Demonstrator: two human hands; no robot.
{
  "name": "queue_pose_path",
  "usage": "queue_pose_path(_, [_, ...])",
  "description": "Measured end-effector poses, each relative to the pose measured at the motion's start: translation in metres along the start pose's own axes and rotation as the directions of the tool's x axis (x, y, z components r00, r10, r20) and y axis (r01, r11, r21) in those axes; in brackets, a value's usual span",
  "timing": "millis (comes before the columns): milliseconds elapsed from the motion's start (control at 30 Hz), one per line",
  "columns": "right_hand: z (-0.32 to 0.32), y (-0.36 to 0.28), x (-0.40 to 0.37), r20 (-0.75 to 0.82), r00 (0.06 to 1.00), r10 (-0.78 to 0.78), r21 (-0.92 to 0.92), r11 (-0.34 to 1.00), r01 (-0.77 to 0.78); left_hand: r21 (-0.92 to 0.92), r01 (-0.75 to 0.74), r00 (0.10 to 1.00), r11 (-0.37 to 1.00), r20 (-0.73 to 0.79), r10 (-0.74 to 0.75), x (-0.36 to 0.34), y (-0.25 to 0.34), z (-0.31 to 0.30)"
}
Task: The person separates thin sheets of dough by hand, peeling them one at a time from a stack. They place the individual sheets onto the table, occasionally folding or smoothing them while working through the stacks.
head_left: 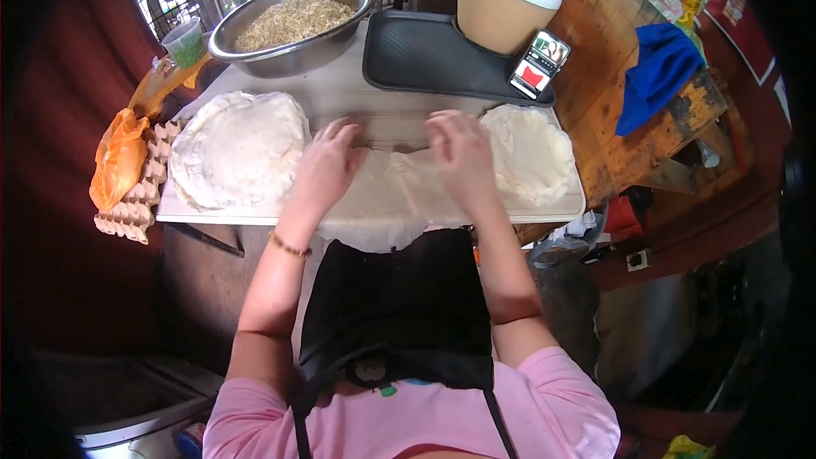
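Note:
A thin translucent wrapper sheet [382,191] lies on the white board between two stacks and hangs over its front edge. At the sheet's upper left corner is my left hand [333,157], its fingers bent and blurred. My right hand [459,149] is at the upper right part of the sheet, fingers curled down. Whether either hand pinches the sheet cannot be made out. A large stack of pale round wrappers [240,151] sits left of my left hand, and a smaller stack [531,155] sits right of my right hand.
Behind are a metal bowl of shredded filling [293,24], a black tray [425,51], a tan container [506,4] and a phone [540,64]. Egg cartons [136,208] and an orange bag [119,160] lie left; a blue cloth [659,72] lies right.

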State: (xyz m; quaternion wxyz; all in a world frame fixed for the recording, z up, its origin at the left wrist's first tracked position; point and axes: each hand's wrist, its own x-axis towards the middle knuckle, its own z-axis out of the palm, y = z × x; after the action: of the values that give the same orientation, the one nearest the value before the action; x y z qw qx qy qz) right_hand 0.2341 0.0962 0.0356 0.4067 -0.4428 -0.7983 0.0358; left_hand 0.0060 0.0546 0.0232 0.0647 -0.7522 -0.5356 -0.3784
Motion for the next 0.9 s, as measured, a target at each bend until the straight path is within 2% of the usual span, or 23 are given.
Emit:
queue_pose_path(33, [0.008,-0.011,-0.004,0.057,0.997,-0.059,0.009,0.998,0.058,-0.002,-0.006,1.0,1.0,-0.004,0.006,0.004,-0.006,0.009])
queue_pose_path(100, [0.02,-0.018,-0.01,0.105,0.988,-0.111,0.015,0.994,0.11,-0.025,0.09,0.963,0.996,0.258,-0.08,0.01,-0.016,0.027])
queue_pose_path(133, [0.028,-0.016,-0.013,0.169,0.976,-0.138,-0.069,0.986,0.152,-0.028,0.081,0.964,0.996,0.257,-0.071,0.015,-0.019,0.03])
queue_pose_path(167, [0.034,-0.011,-0.016,0.237,0.958,-0.159,-0.149,0.969,0.198,-0.024,0.084,0.943,0.996,0.325,-0.072,0.02,-0.023,0.031])
queue_pose_path(200, [0.039,-0.006,-0.017,0.233,0.959,-0.16,-0.15,0.969,0.198,-0.017,0.091,0.918,0.996,0.389,-0.077,0.023,-0.026,0.033])
queue_pose_path(233, [0.042,0.0,-0.016,0.23,0.965,-0.124,-0.207,0.963,0.173,-0.015,0.091,0.92,0.996,0.384,-0.078,0.026,-0.031,0.034])
queue_pose_path(267, [0.045,0.007,-0.016,0.227,0.97,-0.09,-0.26,0.954,0.149,-0.06,0.143,0.886,0.988,0.453,-0.101,0.027,-0.036,0.035])
queue_pose_path(300, [0.044,0.009,-0.014,0.229,0.969,-0.096,-0.257,0.954,0.155,-0.102,0.2,0.845,0.974,0.521,-0.118,0.027,-0.039,0.035])
queue_pose_path(333, [0.042,0.012,-0.012,0.252,0.964,-0.09,-0.232,0.961,0.151,-0.1,0.202,0.846,0.974,0.518,-0.123,0.027,-0.041,0.035])
queue_pose_path(400, [0.034,0.013,-0.008,0.27,0.959,-0.085,-0.21,0.967,0.144,-0.151,0.269,0.764,0.951,0.635,-0.116,0.031,-0.039,0.032])
queue_pose_path(467, [0.018,0.01,-0.004,0.148,0.974,-0.172,-0.034,0.983,0.178,-0.205,0.301,0.783,0.931,0.611,-0.118,0.031,-0.03,0.022])
queue_pose_path(533, [-0.005,0.003,0.004,0.16,0.98,-0.116,0.026,0.993,0.113,-0.26,0.328,0.801,0.908,0.586,-0.122,0.034,-0.016,0.006])
queue_pose_path(567, [-0.018,-0.002,0.009,0.179,0.982,-0.067,0.088,0.995,0.051,-0.376,0.342,0.852,0.861,0.51,-0.116,0.036,-0.013,0.0])
queue_pose_path(600, [-0.034,-0.01,0.013,0.174,0.982,-0.068,0.089,0.995,0.053,-0.487,0.341,0.895,0.804,0.429,-0.12,0.038,-0.008,-0.009])
queue_pose_path(667, [-0.066,-0.028,0.015,0.199,0.977,0.075,0.115,0.988,-0.099,-0.462,0.346,0.891,0.816,0.434,-0.133,0.045,0.02,-0.043])
queue_pose_path(733, [-0.086,-0.04,0.015,0.188,0.979,0.076,0.163,0.981,-0.108,-0.438,0.353,0.887,0.827,0.437,-0.147,0.048,0.044,-0.072])
queue_pose_path(800, [-0.101,-0.052,0.013,0.277,0.935,0.22,0.297,0.906,-0.301,-0.334,0.332,0.925,0.882,0.297,-0.236,0.047,0.06,-0.089])
queue_pose_path(833, [-0.1,-0.052,0.009,0.274,0.937,0.219,0.297,0.907,-0.299,-0.419,0.298,0.952,0.858,0.192,-0.236,0.044,0.066,-0.09])
queue_pose_path(867, [-0.096,-0.05,0.005,0.291,0.932,0.218,0.451,0.828,-0.334,-0.42,0.293,0.954,0.859,0.191,-0.232,0.043,0.073,-0.094])
queue_pose_path(900, [-0.09,-0.047,0.002,0.309,0.927,0.213,0.589,0.722,-0.362,-0.352,0.206,0.978,0.913,0.095,-0.184,0.042,0.083,-0.1])
